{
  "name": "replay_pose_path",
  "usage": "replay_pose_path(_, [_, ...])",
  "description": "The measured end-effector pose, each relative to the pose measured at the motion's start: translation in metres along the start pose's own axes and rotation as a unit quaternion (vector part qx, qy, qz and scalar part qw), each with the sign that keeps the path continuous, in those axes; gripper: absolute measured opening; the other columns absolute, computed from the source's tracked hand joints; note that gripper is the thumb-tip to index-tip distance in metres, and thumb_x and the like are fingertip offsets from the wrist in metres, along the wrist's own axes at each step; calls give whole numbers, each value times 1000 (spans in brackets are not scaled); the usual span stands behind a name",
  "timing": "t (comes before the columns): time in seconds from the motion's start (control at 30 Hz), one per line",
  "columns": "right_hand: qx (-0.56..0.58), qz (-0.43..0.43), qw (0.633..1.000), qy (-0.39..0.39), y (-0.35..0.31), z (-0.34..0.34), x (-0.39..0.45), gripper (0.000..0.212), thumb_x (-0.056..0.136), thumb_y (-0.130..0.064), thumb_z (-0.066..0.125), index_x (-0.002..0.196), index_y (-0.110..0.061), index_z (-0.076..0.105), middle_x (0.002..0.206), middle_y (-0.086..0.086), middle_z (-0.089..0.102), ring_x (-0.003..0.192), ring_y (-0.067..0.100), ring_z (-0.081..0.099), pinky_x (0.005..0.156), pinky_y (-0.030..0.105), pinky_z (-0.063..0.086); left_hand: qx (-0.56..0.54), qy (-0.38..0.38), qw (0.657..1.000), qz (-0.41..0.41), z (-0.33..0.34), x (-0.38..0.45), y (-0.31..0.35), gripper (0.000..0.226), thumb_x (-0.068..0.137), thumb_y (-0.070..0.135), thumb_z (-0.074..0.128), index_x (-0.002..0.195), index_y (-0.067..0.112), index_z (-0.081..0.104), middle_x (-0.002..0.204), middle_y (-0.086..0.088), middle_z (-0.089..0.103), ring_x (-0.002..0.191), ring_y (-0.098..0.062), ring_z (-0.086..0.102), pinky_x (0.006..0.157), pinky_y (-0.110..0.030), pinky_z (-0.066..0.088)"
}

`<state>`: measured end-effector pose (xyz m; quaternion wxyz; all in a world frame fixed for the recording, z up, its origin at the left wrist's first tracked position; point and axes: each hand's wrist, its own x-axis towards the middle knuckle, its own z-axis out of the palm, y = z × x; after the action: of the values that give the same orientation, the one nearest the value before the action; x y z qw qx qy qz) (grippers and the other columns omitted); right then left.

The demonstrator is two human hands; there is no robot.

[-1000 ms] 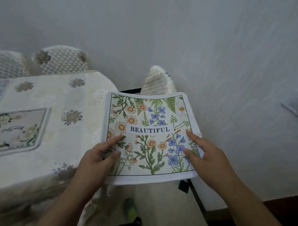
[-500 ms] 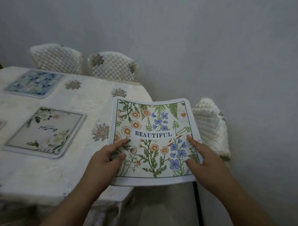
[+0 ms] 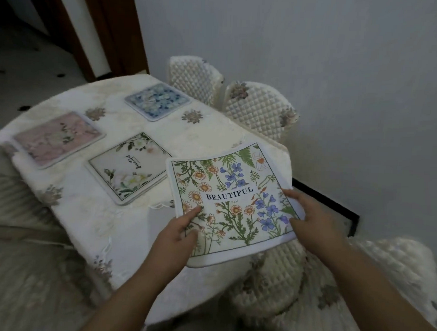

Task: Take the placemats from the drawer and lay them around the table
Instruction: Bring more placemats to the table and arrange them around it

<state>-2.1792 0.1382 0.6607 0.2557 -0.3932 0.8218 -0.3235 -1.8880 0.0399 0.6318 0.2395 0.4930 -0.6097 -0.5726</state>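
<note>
Here, flowered placemat [image 3: 232, 205] held above the table [image 3: 140, 237] edge, at five o'clock from the three laid mats. Left hand [image 3: 178, 234] pinching its near-left corner, right hand [image 3: 314, 218] gripping the right edge. White mat [image 3: 129, 168] just beside; pink mat [image 3: 57, 138] at nine, blue mat [image 3: 157, 101] at twelve.

The held placemat [image 3: 229, 205] is white with orange daisies, blue flowers, green ferns and dark "BEAUTIFUL" lettering. Others are pink floral [image 3: 57, 138], blue floral [image 3: 157, 105] and cream with white blooms [image 3: 128, 167]. The tablecloth [image 3: 208, 135] is cream with muted flower motifs.
</note>
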Motion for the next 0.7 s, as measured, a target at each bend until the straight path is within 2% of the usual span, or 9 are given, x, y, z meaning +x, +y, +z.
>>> replay_pose_path(0.07, [7, -14, 1000, -27, 12, -1, 33, 64, 90, 4, 51, 119, -53, 57, 132, -10, 54, 99, 7, 62, 66, 19, 52, -7, 22, 999, -32, 20, 3, -6, 52, 100, 9, 54, 134, 47, 61, 141, 15, 52, 125, -11, 56, 104, -29, 48])
replay_pose_path(0.13, [-1, -28, 998, -50, 23, 3, 62, 65, 87, 8, 46, 120, -46, 60, 132, -9, 52, 105, 14, 60, 74, 26, 54, -8, 40, 998, -57, 38, 9, -15, 55, 96, 8, 56, 133, 48, 62, 143, 14, 52, 127, -13, 55, 108, -34, 48])
replay_pose_path(0.2, [-8, -43, 996, -73, 32, 11, 88, 66, 83, 13, 42, 122, -37, 64, 131, -7, 50, 112, 17, 56, 84, 30, 53, 1, 59, 995, -75, 54, 16, -26, 57, 93, 7, 60, 133, 48, 62, 145, 12, 51, 130, -15, 54, 111, -40, 47])
replay_pose_path(0.33, [-30, -46, 992, -112, 52, 33, 139, 67, 77, 19, 40, 126, -19, 68, 125, -3, 47, 124, 22, 50, 106, 37, 45, 26, 64, 992, -110, 86, 32, -49, 59, 90, 8, 71, 140, 39, 59, 141, 10, 53, 131, -16, 54, 111, -41, 47])
replay_pose_path(0.43, [-47, -40, 990, -126, 70, 53, 178, 65, 78, 18, 45, 124, -22, 69, 132, 0, 50, 128, 26, 51, 105, 34, 45, 41, 44, 989, -133, 104, 51, -66, 62, 91, 15, 70, 145, 39, 52, 149, 9, 46, 135, -17, 49, 114, -41, 43])
replay_pose_path(0.53, [-82, -42, 982, -163, 93, 72, 198, 66, 79, 16, 49, 131, -22, 66, 143, 5, 48, 130, 27, 50, 108, 34, 43, 90, 25, 983, -155, 120, 67, -83, 67, 92, 18, 66, 152, 36, 43, 153, 3, 39, 137, -19, 46, 115, -39, 40])
replay_pose_path(0.63, [-111, -79, 972, -193, 115, 83, 208, 65, 83, 12, 57, 141, -19, 57, 149, 9, 42, 133, 26, 47, 107, 19, 32, 140, 33, 976, -163, 138, 76, -98, 69, 94, 19, 67, 155, 32, 38, 149, -2, 41, 137, -21, 45, 114, -32, 38])
replay_pose_path(0.7, [-113, -81, 968, -207, 126, 86, 211, 71, 82, 15, 53, 146, -16, 52, 152, 9, 38, 131, 22, 47, 103, 15, 28, 160, 45, 972, -167, 148, 78, -108, 69, 94, 20, 67, 155, 31, 37, 147, -5, 43, 137, -21, 45, 113, -29, 35])
